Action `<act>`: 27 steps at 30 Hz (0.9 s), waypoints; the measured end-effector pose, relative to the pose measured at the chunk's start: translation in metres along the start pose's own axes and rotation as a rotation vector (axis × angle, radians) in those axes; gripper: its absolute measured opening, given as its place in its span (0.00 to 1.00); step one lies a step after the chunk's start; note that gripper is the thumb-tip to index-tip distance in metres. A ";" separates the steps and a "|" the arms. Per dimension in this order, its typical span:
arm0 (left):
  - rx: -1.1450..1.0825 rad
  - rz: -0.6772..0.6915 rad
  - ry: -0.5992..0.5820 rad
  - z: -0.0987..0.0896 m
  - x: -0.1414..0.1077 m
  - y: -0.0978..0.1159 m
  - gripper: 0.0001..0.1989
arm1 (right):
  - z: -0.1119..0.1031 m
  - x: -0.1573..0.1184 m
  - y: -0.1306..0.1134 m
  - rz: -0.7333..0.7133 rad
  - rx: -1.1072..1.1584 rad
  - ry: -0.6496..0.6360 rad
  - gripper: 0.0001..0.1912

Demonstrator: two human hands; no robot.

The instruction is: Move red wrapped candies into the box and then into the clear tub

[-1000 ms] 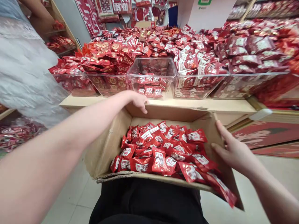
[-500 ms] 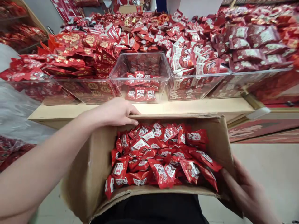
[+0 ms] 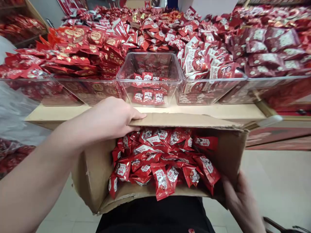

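Note:
Between my hands is an open cardboard box (image 3: 170, 119), tilted so its mouth faces me. Inside lie many small red candy packets (image 3: 161, 179) with white labels. My left hand (image 3: 119, 118) grips the far edge of the box, thumb inside and fingers over the outer flap. On the right side, my right hand (image 3: 240, 197) holds the near corner, its thumb inside and the other fingers behind the cardboard. Just beyond the box stands a clear plastic bin (image 3: 149, 82) with a low layer of similar red packets at its bottom.
Heaped bins of red packets flank the clear one, including gold-printed packets (image 3: 80, 60) on the left and white-and-red packets (image 3: 201, 63) on the right. They stand on a pale wooden shelf (image 3: 60, 113). A plastic-wrapped bundle (image 3: 17, 110) is at far left.
The box has tipped, so its far outer flap now shows. My right hand has moved left and slightly down with its corner, and the packets have shifted slightly.

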State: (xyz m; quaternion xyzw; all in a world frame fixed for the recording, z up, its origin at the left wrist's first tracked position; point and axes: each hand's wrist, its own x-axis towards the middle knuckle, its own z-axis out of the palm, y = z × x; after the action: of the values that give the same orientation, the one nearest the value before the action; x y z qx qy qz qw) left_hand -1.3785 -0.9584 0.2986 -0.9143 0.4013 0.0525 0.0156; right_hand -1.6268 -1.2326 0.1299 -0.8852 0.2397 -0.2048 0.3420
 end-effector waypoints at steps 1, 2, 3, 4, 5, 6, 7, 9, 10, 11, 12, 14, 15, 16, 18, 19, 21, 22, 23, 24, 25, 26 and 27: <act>0.064 0.003 0.001 0.003 0.000 0.000 0.16 | 0.000 -0.004 -0.003 -0.066 -0.068 0.093 0.27; 0.123 0.000 0.002 0.006 0.000 -0.001 0.17 | -0.001 -0.009 -0.006 -0.138 -0.129 0.181 0.28; 0.164 -0.009 0.002 0.008 -0.001 0.000 0.18 | -0.001 -0.015 -0.008 -0.219 -0.183 0.230 0.31; 0.179 -0.021 -0.001 0.009 -0.002 0.001 0.19 | -0.001 -0.020 -0.010 -0.298 -0.226 0.231 0.33; 0.187 -0.031 -0.001 0.009 -0.003 0.002 0.20 | 0.001 -0.023 -0.012 -0.365 -0.257 0.183 0.35; 0.195 -0.035 -0.001 0.009 -0.004 0.004 0.20 | 0.005 -0.024 -0.014 -0.411 -0.283 0.107 0.36; 0.201 -0.032 0.005 0.009 -0.005 0.006 0.21 | 0.011 -0.023 -0.016 -0.439 -0.309 0.033 0.36; 0.199 -0.015 0.027 0.010 -0.008 0.010 0.22 | 0.028 -0.017 -0.023 -0.421 -0.325 -0.064 0.35; 0.186 -0.008 0.042 0.011 -0.010 0.012 0.23 | 0.036 -0.013 -0.027 -0.399 -0.315 -0.073 0.34; 0.166 -0.006 0.056 0.012 -0.012 0.014 0.23 | 0.044 -0.008 -0.032 -0.392 -0.293 -0.083 0.34; 0.142 -0.008 0.066 0.013 -0.013 0.016 0.22 | 0.050 -0.004 -0.038 -0.400 -0.261 -0.091 0.34; 0.100 -0.013 0.079 0.015 -0.017 0.019 0.22 | 0.055 0.005 -0.048 -0.455 -0.196 -0.143 0.33; 0.083 -0.008 0.085 0.015 -0.019 0.019 0.22 | 0.054 0.009 -0.052 -0.494 -0.172 -0.189 0.32; 0.066 0.006 0.087 0.015 -0.022 0.020 0.23 | 0.050 0.013 -0.056 -0.531 -0.147 -0.242 0.30; 0.023 0.043 0.087 0.013 -0.027 0.019 0.27 | 0.040 0.023 -0.059 -0.568 -0.088 -0.327 0.25; -0.002 0.060 0.085 0.012 -0.029 0.019 0.28 | 0.034 0.029 -0.060 -0.562 -0.056 -0.349 0.22; -0.066 0.084 0.079 0.011 -0.034 0.016 0.31 | 0.026 0.041 -0.058 -0.516 0.017 -0.366 0.17; -0.106 0.088 0.080 0.010 -0.036 0.016 0.31 | 0.023 0.047 -0.057 -0.488 0.055 -0.374 0.15; -0.152 0.089 0.091 0.010 -0.038 0.015 0.30 | 0.022 0.051 -0.057 -0.455 0.097 -0.369 0.14; -0.203 0.087 0.120 0.011 -0.039 0.016 0.29 | 0.020 0.055 -0.057 -0.414 0.142 -0.348 0.13; -0.259 0.080 0.175 0.011 -0.041 0.019 0.27 | 0.019 0.057 -0.059 -0.363 0.189 -0.318 0.12; -0.321 0.069 0.254 0.012 -0.042 0.023 0.24 | 0.017 0.058 -0.063 -0.297 0.239 -0.278 0.11; -0.393 0.061 0.342 0.012 -0.043 0.029 0.21 | 0.014 0.059 -0.069 -0.220 0.296 -0.241 0.10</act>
State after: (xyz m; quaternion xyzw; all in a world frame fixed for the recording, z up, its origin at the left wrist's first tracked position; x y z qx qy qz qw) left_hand -1.4299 -0.9463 0.2914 -0.8828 0.4076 -0.0254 -0.2320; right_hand -1.5529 -1.2138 0.1805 -0.8643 0.0664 -0.1663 0.4700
